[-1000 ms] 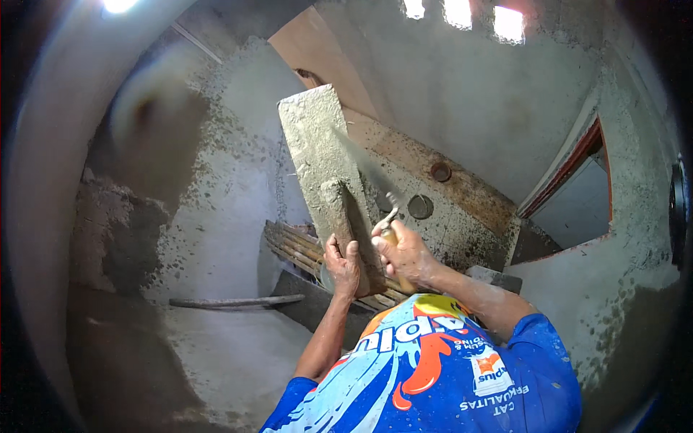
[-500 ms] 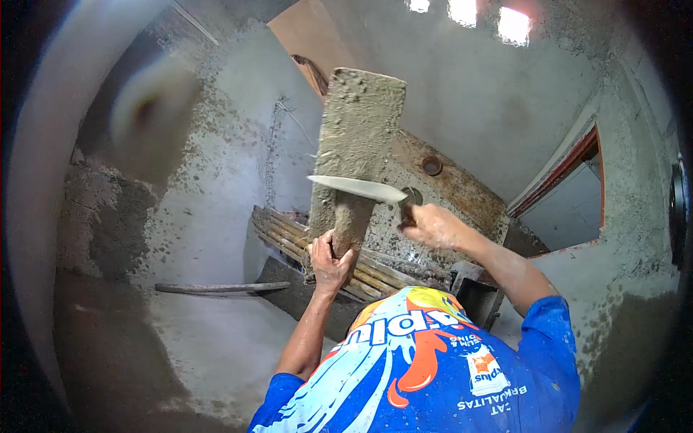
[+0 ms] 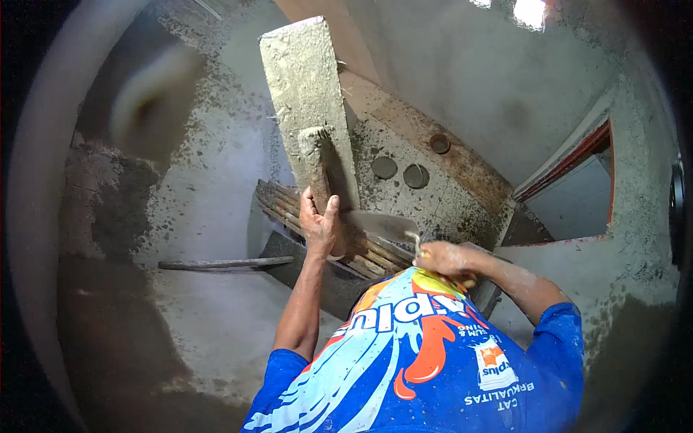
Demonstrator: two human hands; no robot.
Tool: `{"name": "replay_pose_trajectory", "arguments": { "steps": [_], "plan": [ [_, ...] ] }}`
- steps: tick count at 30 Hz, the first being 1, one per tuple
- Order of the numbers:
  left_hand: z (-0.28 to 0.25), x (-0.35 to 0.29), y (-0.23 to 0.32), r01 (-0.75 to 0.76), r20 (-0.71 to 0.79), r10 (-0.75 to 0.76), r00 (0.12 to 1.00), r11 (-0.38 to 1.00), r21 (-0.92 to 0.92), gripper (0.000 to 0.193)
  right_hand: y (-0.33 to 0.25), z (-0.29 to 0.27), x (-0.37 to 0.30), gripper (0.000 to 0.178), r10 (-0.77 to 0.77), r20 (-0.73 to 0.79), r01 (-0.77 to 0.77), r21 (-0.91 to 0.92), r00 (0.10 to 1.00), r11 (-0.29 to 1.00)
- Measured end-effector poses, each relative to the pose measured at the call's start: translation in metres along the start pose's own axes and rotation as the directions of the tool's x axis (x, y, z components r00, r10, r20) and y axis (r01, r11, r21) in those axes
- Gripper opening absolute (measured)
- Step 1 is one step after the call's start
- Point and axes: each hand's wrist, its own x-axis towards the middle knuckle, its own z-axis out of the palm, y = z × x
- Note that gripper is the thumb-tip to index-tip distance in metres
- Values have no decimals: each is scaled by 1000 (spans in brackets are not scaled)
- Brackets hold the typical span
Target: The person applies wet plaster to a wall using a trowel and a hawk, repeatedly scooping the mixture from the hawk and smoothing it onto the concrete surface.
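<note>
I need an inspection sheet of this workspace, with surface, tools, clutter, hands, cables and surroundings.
Surface: pale panel, speckled with dark spatter.
Job's things: long float, coated in grey material; trowel, blade blurred near the float's lower end, contact unclear.
Clutter: two dark round shapes and a brown one on the panel; long thin bar at left.
Hands: left hand grips the float's handle; right hand grips the trowel.
Cables: nothing clearly seen.
Surroundings: poles behind the tools; patchy grey walls; red-framed opening at right.
</note>
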Motion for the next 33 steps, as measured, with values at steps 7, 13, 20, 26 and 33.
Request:
{"name": "replay_pose_trajectory", "arguments": {
  "steps": [7, 13, 20, 26, 33],
  "plan": [
    [1, 10, 2, -320, -108, 379, 919, 877, 359, 53, -37, -14, -17, 44, -239, -419, 252, -24, 876, 967],
    [23, 13, 14, -352, -150, 438, 887, 849, 394, 47, 49, 12, -18, 44, -146, -240, 66, -315, 960, 947],
    [36, 14, 21, -323, -243, 378, 893, 916, 238, 44, 2, -11, -49, 40, -283, -463, 192, -233, 840, 953],
    [46, 17, 35, -147, -329, 71, 942, 966, -213, 43, 108, 26, -36, 45, -132, -308, 37, -297, 942, 954],
    [31, 33, 41, -143, -483, -105, 870, 882, -449, 56, 29, 33, -45, 36, -331, -629, 308, -149, 703, 939]
  ]
}}
